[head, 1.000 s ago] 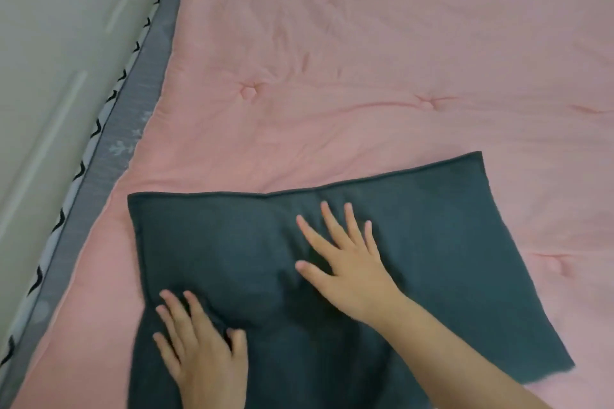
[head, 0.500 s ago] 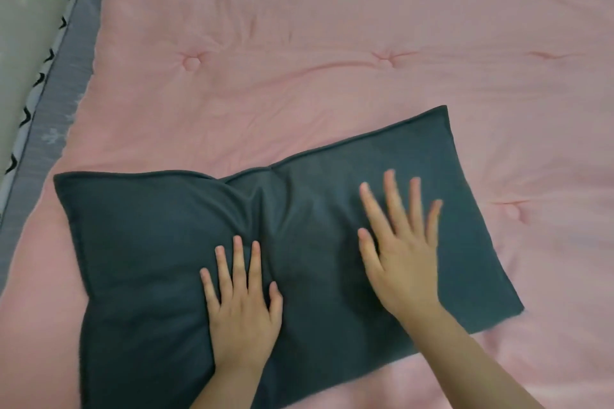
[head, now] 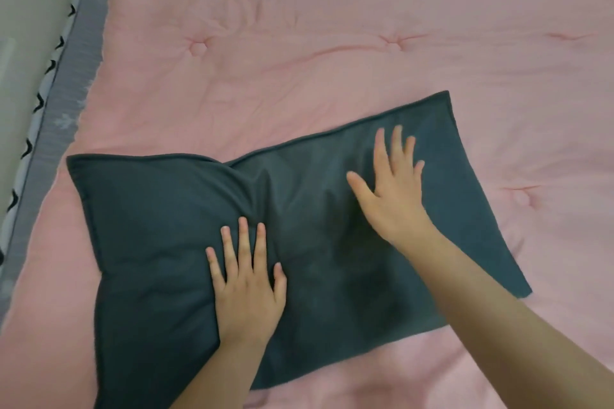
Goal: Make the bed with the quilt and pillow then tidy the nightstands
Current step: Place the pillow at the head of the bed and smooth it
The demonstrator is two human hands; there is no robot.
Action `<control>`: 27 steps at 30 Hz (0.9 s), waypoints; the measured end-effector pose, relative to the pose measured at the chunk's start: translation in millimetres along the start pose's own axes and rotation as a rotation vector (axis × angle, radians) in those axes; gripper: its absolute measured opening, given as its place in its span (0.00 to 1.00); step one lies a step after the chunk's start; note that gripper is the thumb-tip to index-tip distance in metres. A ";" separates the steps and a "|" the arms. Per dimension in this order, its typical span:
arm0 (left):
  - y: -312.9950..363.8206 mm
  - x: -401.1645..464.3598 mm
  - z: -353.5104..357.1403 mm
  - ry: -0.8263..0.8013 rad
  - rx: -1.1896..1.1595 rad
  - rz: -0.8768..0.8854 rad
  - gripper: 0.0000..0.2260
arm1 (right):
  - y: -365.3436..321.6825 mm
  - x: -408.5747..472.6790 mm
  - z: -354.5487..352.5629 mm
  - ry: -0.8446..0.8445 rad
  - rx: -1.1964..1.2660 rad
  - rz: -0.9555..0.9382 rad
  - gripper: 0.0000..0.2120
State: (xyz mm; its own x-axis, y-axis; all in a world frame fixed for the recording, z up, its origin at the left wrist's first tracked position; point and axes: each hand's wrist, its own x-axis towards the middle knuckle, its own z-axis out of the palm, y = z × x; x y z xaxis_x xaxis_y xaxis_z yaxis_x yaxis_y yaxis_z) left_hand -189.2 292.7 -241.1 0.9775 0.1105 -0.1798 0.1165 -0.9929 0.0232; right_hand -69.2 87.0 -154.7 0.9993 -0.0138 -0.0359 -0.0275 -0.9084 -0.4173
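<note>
Since half a second ago the right hand has slid a bit further toward the pillow's far right end, fingers now blurred by motion; left hand sits at about the same spot near the pillow's middle. Camera view shifted slightly, more of the left edge strip showing.

Dark grey-teal pillow lies flat on the pink quilt, long axis running left to right, right end angled away toward the upper right. A crease pinches the top edge near the middle, where the fabric folds in a V. Left half looks plumper, right half flatter.

Left hand: palm down, fingers straight and close together, thumb out, pressing on the pillow just right of the crease line. Holds nothing. Right hand: palm down, fingers spread wide, flat on the pillow's right half, grips nothing. Both forearms enter from the bottom edge of the view.

Quilt covers nearly the whole view, tufted dimples in a row beyond the pillow and one just right of it, light wrinkles. Grey band with black chevron marks runs along the quilt's left side; pale wall or panel beyond it, can't tell which.
</note>
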 end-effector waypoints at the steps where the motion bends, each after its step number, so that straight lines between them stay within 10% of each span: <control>1: -0.7 1.2 1.1 0.000 0.005 -0.004 0.31 | -24.3 5.3 -24.0 0.176 0.191 -0.065 0.31; 3: -0.4 3.3 2.9 -0.003 0.004 -0.017 0.32 | -46.3 0.1 -46.8 0.491 0.392 -0.223 0.28; 8: -0.5 3.0 -18.7 -0.013 -0.058 0.042 0.31 | 22.3 -32.5 77.7 -0.231 -0.376 -0.183 0.31; 14: -23.4 88.8 -72.7 0.129 -0.413 0.044 0.21 | 20.7 -18.2 81.8 -0.215 -0.398 -0.177 0.30; 22: -58.3 158.9 -78.1 -0.154 0.070 -0.016 0.36 | 25.9 -29.4 84.5 -0.241 -0.436 -0.194 0.30; 27: -62.3 135.0 -102.8 -0.110 0.029 0.032 0.26 | 22.0 -37.7 66.9 -0.315 -0.466 -0.190 0.32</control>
State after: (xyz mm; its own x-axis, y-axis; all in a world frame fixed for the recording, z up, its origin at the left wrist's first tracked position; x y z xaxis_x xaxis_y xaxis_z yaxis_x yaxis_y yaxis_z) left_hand -46.5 374.0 -165.8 0.9553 0.0752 -0.2859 0.0791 -0.9969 0.0023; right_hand -109.3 95.6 -223.3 0.9275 0.2267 -0.2972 0.2366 -0.9716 -0.0028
